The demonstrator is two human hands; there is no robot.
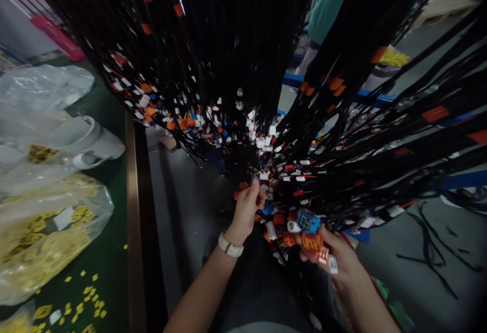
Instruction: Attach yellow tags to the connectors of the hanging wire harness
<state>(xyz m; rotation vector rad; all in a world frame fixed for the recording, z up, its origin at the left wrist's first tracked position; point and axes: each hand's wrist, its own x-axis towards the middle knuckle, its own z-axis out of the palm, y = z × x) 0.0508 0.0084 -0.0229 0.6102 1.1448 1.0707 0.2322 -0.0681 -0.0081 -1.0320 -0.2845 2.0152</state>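
Long black wire harnesses [243, 34] hang in thick bundles, their ends crowded with white, orange, blue and red connectors. My right hand [340, 257] is closed around several connectors at the lower right. Among them are a blue connector [308, 221], an orange connector [312, 243] and a small white connector [332, 264]. My left hand [247, 206], with a white watch [230, 246] on the wrist, has its fingers curled together among the hanging ends. A white connector [263, 176] lies right by its fingertips; whether the fingers grip anything is hidden.
To the left, a green-topped table [114, 272] with a metal edge carries a plastic bag [57, 221] of yellow pieces, a white bucket [102, 140] and scattered yellow bits. Behind the bundles stands a person in a teal top [329, 8]. Black strips [428, 242] lie on the floor at right.
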